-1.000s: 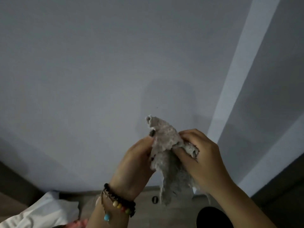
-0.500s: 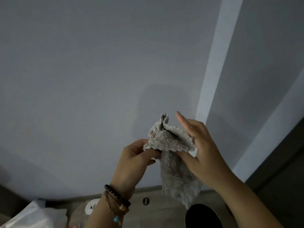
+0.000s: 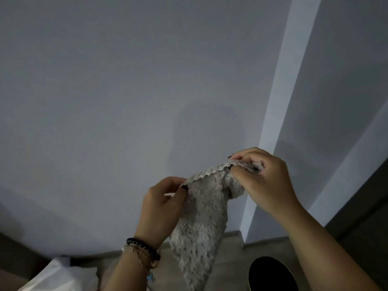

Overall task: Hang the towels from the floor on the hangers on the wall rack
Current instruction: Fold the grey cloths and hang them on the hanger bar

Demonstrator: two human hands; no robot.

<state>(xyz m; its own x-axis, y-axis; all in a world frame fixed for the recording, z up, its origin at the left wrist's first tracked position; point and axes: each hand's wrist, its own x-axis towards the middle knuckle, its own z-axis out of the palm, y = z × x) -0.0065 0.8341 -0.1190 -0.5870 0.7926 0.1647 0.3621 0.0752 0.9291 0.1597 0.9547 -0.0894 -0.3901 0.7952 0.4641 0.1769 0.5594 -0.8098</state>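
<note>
Your hands have drawn apart, stretching the grey towel [image 3: 201, 217] open along its top edge. Your left hand [image 3: 161, 206] and right hand [image 3: 262, 181] each pinch it before the wall [image 3: 105, 101]. No hanger shows; hanging remains.

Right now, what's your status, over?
Left hand and right hand each pinch the grey towel's top edge. Towel hangs between. No rack in view.

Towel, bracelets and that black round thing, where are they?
towel [image 3: 201, 223], head view, on its hanging fuzzy middle
bracelets [image 3: 142, 249], head view, on the beads at the left wrist
black round thing [image 3: 270, 275], head view, on its dark top
</note>
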